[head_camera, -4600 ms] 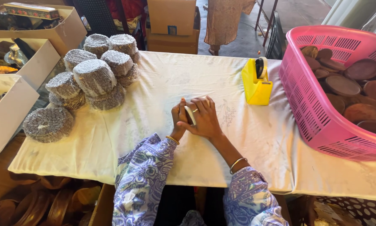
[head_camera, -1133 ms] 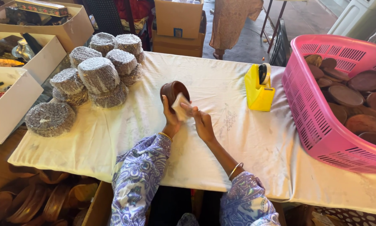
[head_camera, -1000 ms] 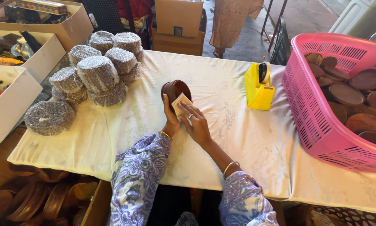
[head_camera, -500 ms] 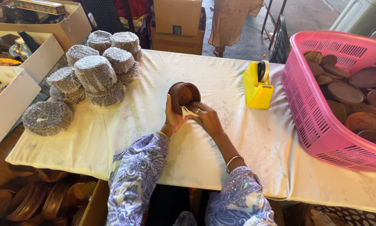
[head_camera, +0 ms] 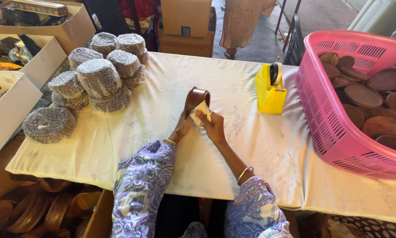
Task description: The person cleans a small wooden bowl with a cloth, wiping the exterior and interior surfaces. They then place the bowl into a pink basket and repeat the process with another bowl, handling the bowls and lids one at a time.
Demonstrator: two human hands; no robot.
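**Both hands on a wooden bowl above the worktop**

The left hand (head_camera: 184, 128) holds a small brown wooden bowl (head_camera: 196, 98) tilted on its side, its fingers closed on the lower rim. The right hand (head_camera: 213, 127) presses a pale cloth (head_camera: 201, 110) against the bowl, fingers closed on it. Under them lies the cream-covered worktop (head_camera: 154, 145). Further right stands a yellow tape dispenser (head_camera: 270, 90), then a pink basket (head_camera: 338, 119) with wooden dishes. Far left, wrapped round bundles (head_camera: 99, 77) are piled.

The left hand (head_camera: 183, 128) holds a brown wooden bowl (head_camera: 196, 97) tilted on edge above the cloth-covered surface (head_camera: 171, 83), while the right hand (head_camera: 214, 126) presses a pale cloth (head_camera: 201, 110) against it. Wrapped bundles (head_camera: 99, 77) sit left (stacked); a yellow tape dispenser (head_camera: 271, 89) and pink basket (head_camera: 325, 110) sit right.
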